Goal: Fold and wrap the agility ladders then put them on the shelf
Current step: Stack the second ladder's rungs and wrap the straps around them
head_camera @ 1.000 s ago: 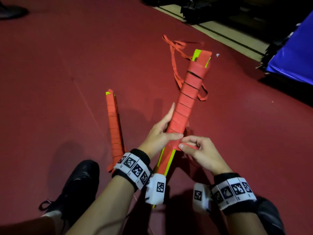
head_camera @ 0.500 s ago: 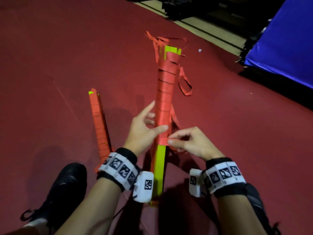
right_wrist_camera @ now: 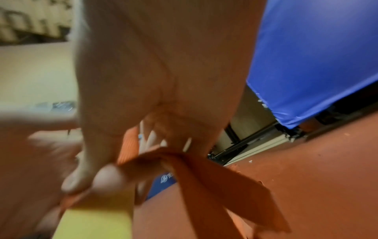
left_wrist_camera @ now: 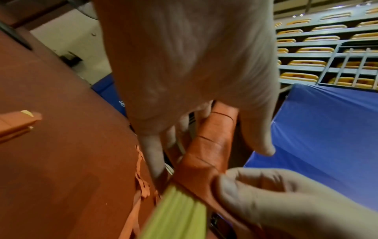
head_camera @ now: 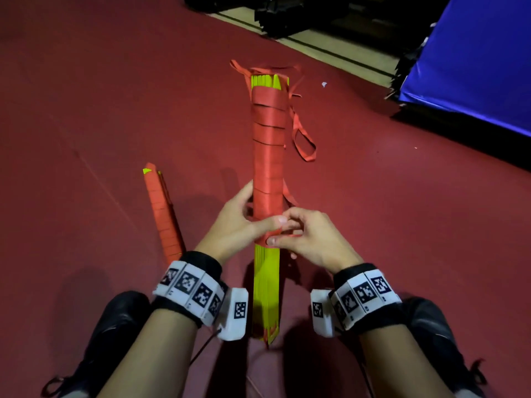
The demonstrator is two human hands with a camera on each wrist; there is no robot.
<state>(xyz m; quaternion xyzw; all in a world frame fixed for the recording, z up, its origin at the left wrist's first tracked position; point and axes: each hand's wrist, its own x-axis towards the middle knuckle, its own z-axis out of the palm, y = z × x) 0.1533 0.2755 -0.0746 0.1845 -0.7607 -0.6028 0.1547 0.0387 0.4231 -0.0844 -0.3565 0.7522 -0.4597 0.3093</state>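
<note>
We're gripping the ladder bundle [head_camera: 268, 173] with left hand [head_camera: 235, 225], right hand [head_camera: 310, 239] pinching the strap [right_wrist_camera: 204, 174] mid-frame; slack risks unravelling the wrap.

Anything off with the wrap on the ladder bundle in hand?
Partly. On the ladder bundle, a loose strap loop hangs off the right side near the far end, outside the wrap. The near yellow rungs are still bare. The left hand grips the bundle; the right hand pinches the strap.
</note>
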